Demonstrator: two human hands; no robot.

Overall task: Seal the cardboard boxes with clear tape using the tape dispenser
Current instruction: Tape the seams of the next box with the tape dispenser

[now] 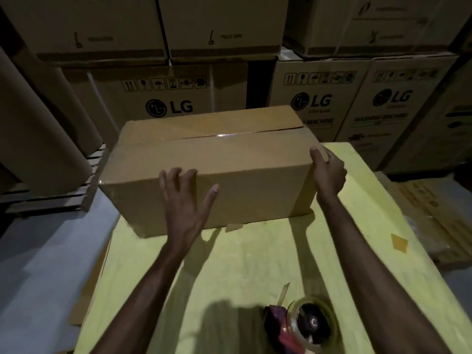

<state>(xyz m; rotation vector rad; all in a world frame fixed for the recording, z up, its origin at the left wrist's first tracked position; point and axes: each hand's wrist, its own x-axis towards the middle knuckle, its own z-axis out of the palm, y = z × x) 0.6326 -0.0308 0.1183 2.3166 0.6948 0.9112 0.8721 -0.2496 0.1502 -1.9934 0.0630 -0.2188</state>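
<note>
**Head view, forward and down**

Your head camera looked forward and down along both forearms, from close range. Your left hand (182,200) and right hand (329,172) met the cardboard box (229,157) mid-frame. Stacked cartons (319,103) rose well beyond the hands, and the tape dispenser (306,325) lay nearer you than the right hand.

The room was dim. Large printed cartons (163,98) stood stacked along the back. At the left, thick rolls of brown paper (38,129) lay on a wooden pallet (51,200). The floor (38,264) was pale grey, and flattened cardboard (434,221) lay on it just right of the yellow-topped table (229,264).
</note>
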